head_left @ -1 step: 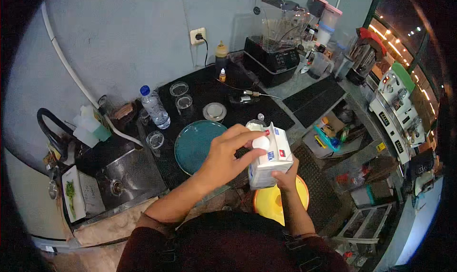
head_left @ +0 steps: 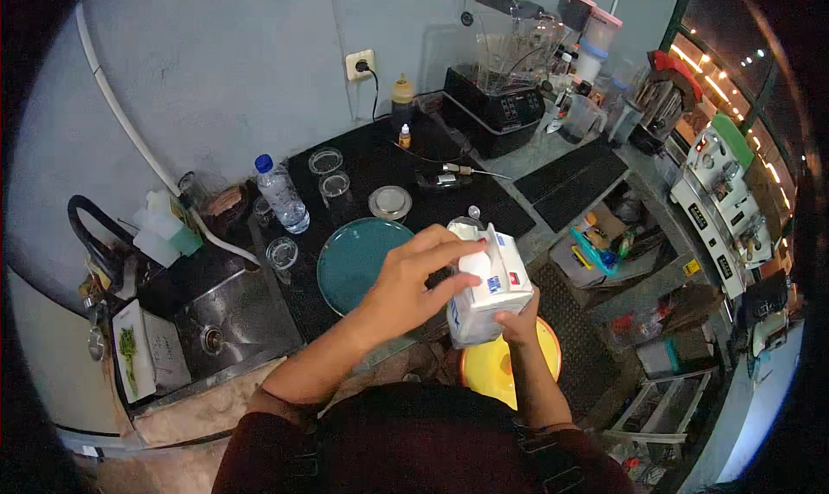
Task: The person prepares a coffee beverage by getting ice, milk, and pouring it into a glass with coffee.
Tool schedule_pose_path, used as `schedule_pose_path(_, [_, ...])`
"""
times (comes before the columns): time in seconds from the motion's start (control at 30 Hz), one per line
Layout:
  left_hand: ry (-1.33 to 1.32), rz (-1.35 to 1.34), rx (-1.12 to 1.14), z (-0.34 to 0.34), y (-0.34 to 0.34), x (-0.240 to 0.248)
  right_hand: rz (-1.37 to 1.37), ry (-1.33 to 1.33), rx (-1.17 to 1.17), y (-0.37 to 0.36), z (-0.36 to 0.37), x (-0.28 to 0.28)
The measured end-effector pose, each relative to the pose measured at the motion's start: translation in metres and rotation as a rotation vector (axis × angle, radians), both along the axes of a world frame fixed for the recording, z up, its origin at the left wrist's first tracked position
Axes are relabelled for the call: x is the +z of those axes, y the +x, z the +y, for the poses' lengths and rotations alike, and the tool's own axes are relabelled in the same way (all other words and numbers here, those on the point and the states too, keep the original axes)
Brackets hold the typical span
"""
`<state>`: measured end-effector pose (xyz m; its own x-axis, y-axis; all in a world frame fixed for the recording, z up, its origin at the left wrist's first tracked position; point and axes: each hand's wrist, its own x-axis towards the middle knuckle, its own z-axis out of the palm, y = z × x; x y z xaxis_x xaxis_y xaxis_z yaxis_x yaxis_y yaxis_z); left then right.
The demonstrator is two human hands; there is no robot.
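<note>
A white milk carton (head_left: 499,294) with a gabled top is held up in front of me, over the counter's front edge. From its right side my right hand (head_left: 521,323) grips the lower body, thumb on the near face. The thumb and fingers of my left hand (head_left: 404,288) close around the round white cap (head_left: 473,265) on the carton's sloped top. Whether the cap is loose from the spout, I cannot tell. Beyond my left wrist lies a round teal tray (head_left: 350,261), partly covered by the hand. A clear cup (head_left: 464,226) stands just behind the carton, mostly hidden.
Left on the black mat are a blue-capped water bottle (head_left: 282,197) and several glasses (head_left: 334,185). A lidded jar (head_left: 390,203) stands behind the tray. Farther left is a sink (head_left: 233,321); a blender (head_left: 496,101) is at the back. Below the carton sits a yellow round-topped object (head_left: 488,369).
The carton has turned and tilted slightly in my hands, showing a bit more of its left side. Both hands keep their hold, and the counter items stay put.
</note>
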<state>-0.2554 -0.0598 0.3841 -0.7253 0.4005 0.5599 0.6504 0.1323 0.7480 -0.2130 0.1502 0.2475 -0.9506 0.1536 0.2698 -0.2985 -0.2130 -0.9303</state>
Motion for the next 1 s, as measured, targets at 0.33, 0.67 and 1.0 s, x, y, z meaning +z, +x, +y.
schedule_pose_path(0.33, [-0.169,0.425,-0.414,-0.014,-0.018,-0.001,-0.280,-0.544,0.791,-0.024,-0.019,-0.015])
schedule_pose_path(0.67, [0.059,0.027,0.047,-0.063,0.054,-0.057,-0.120,-0.043,0.584,-0.021,-0.062,0.018])
schedule_pose_path(1.0, [0.209,-0.155,0.352,-0.156,0.079,-0.079,0.115,0.141,0.428,0.009,-0.189,0.030])
